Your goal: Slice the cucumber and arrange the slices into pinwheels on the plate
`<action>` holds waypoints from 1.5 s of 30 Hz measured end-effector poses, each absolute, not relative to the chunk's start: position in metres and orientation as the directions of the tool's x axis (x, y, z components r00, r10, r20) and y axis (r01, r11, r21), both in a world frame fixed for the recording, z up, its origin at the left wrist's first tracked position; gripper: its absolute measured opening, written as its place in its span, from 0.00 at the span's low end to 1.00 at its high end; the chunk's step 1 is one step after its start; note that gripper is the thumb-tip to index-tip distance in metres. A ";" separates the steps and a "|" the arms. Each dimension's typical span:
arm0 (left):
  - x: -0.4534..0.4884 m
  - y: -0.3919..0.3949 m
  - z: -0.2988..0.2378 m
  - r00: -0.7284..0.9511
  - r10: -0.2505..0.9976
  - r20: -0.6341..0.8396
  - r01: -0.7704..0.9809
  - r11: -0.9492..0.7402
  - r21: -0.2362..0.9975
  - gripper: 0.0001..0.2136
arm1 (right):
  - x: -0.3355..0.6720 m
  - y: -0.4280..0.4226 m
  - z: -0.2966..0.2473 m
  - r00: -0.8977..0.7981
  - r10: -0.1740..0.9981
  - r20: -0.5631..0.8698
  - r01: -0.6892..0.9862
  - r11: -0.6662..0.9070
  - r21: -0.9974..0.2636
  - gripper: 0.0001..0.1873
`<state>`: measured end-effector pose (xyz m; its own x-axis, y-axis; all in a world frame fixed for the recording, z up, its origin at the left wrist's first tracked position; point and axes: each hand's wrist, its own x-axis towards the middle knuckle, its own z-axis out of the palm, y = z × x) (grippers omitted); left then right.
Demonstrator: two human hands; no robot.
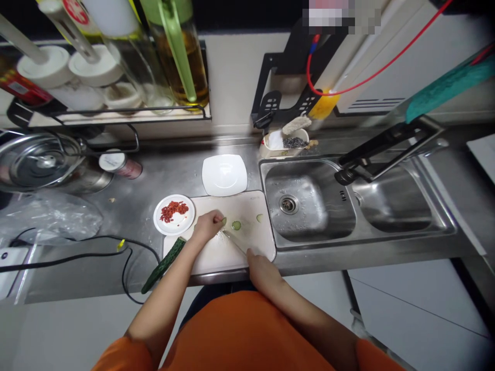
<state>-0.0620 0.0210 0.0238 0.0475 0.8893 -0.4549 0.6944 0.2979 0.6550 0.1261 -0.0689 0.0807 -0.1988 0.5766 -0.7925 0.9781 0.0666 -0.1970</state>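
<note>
My left hand (209, 225) is closed, with a small green cucumber slice (224, 221) pinched at its fingertips. In my right hand (263, 270) is the handle of a kitchen knife (235, 242), whose blade points up and left, its tip close below my left fingers. Both hands are over a white cutting board (209, 260). Other cucumber slices (236, 225) lie flat on the board to the right of my left hand. A dark green piece of cucumber (164, 265) rests across the board's left edge, beside my left forearm.
A plate of chopped red pieces (174, 211) stands at the board's upper left. Behind the board is a white square dish (224, 178). The double sink (309, 206) borders its right side. A black cable (143, 241) runs along the counter at left, near a plastic bag (58, 216).
</note>
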 end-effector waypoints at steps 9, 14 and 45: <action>-0.085 0.021 0.021 0.231 0.862 -0.451 0.747 0.139 0.650 0.06 | 0.132 -0.066 0.075 -0.184 0.589 -0.787 0.979 0.039 -0.200 0.26; -0.076 0.007 0.017 0.178 0.949 -0.259 0.828 -0.002 0.561 0.11 | 0.131 -0.063 0.078 -0.164 0.603 -0.781 0.982 0.026 -0.185 0.26; -0.064 -0.030 -0.015 -0.008 0.988 -0.153 0.781 0.102 0.616 0.14 | 0.111 -0.055 0.076 -0.272 0.631 -0.727 0.962 0.179 -0.204 0.23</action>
